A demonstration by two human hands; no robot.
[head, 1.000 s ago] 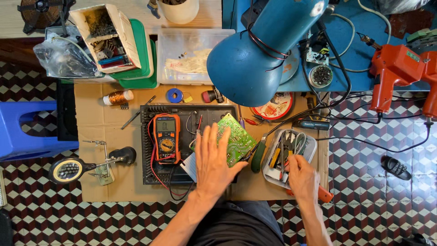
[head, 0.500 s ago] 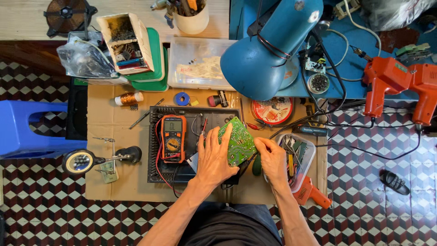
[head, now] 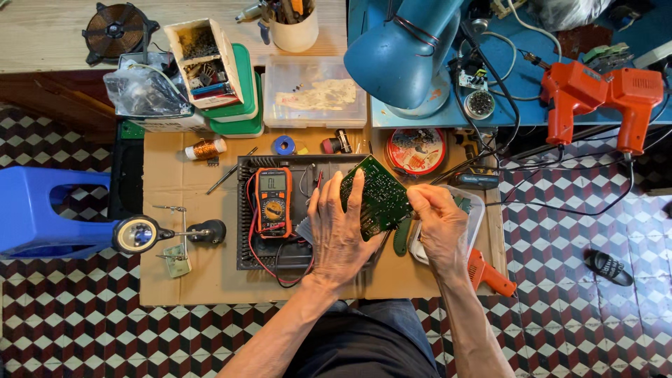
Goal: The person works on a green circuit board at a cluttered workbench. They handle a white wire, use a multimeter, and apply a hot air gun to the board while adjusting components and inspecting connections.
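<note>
Looking down, we see the left hand (head: 341, 234) spread flat, fingers open, pressing on the green circuit board (head: 378, 196), which lies tilted over the right part of the black tray (head: 246, 210) on the cardboard sheet (head: 182, 280). The right hand (head: 439, 227) is curled at the board's right edge, fingertips pinched together there; whether it grips the board itself or some small tool we cannot tell, as the fingers hide it. Just left of the left hand lies an orange multimeter (head: 273, 201), its red lead (head: 262, 262) looping across the tray under the wrist. Under the right hand sits a clear plastic box (head: 476, 210), largely covered by the hand, and an orange-handled tool (head: 490, 274) pokes out beside the wrist. A green handle (head: 401, 238) lies between the two hands. Above the board, a big blue lamp (head: 399, 56) hangs over the bench and blocks part of what is behind it; a round red tin (head: 416, 149) sits just beyond the board. To the left stands a magnifier on a clip stand (head: 138, 234), a copper wire spool (head: 205, 148) and a blue tape roll (head: 283, 145). Two orange soldering guns (head: 602, 94) rest far right
</note>
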